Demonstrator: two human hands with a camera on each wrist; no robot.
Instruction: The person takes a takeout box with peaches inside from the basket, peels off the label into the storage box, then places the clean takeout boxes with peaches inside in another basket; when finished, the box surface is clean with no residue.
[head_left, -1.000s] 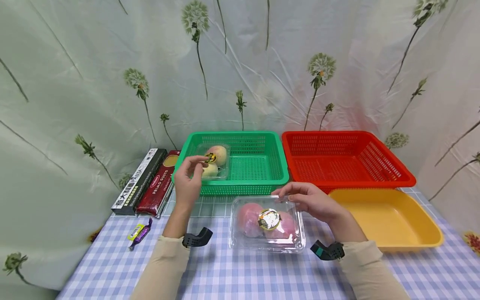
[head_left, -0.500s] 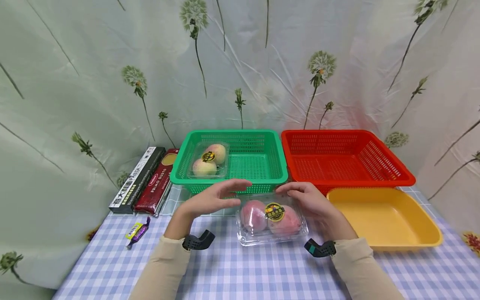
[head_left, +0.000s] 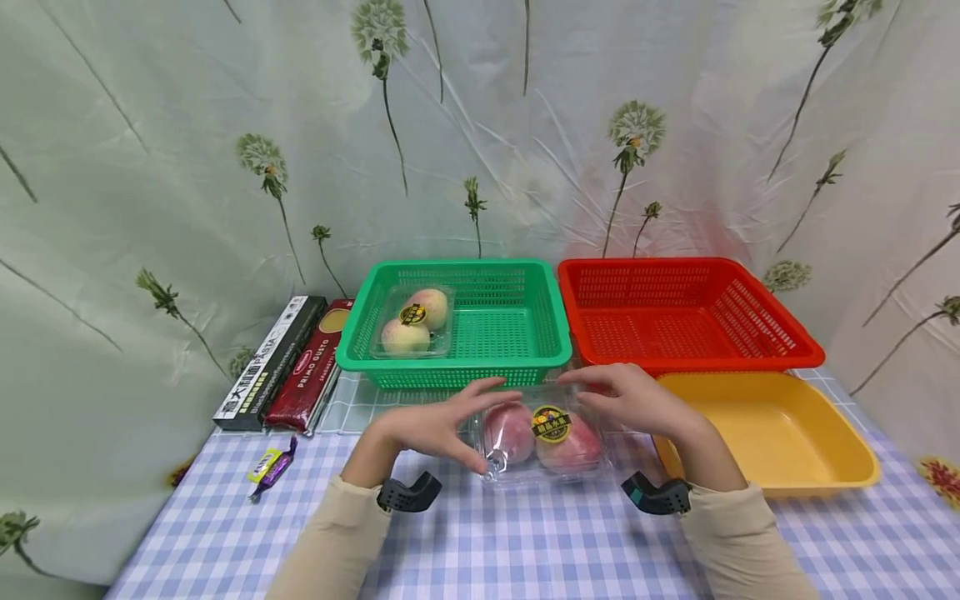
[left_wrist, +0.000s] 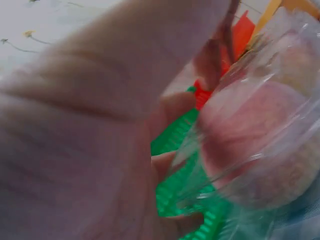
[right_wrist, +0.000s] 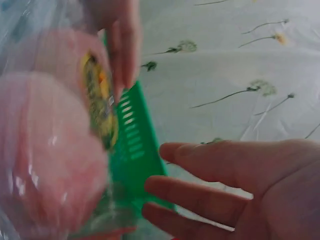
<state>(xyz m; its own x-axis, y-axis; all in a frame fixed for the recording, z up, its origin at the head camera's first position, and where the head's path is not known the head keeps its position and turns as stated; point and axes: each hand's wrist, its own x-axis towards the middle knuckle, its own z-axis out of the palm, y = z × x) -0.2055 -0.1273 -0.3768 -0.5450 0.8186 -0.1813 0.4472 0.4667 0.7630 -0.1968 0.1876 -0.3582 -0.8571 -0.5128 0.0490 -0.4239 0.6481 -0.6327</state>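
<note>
A blue-and-white checked cloth (head_left: 480, 550) covers the near part of the table, with a darker, thin-lined grid surface showing farther back. Behind hangs a pale, creased, faintly glossy curtain (head_left: 540, 142) printed with green dandelions on thin stems.

Against it, a green perforated plastic basket (head_left: 453, 365) with a rounded rim sits left of a red perforated plastic basket (head_left: 693, 364); a smooth yellow plastic tray (head_left: 765, 429) lies nearer on the right. Inside the green one, at the left, a clear plastic box (head_left: 444, 343) holds two pale, blushed round fruits (head_left: 405, 336).

Near the middle, in front of the green basket, is a shiny clear clamshell (head_left: 536, 478) with two pink round fruits (head_left: 572, 446) and a round black-and-yellow label (head_left: 551, 424). The left hand (head_left: 438, 427) is spread at its left end, thumb by the near corner; the right hand (head_left: 637, 402) has its fingers extended at the far right corner. Whether either touches the plastic cannot be told.

Far left lie a flat black-and-white pasta carton (head_left: 272, 364), a glossy dark red pasta packet (head_left: 307, 371) and, nearer, a purple twisted-wrapper sweet (head_left: 275, 472).
</note>
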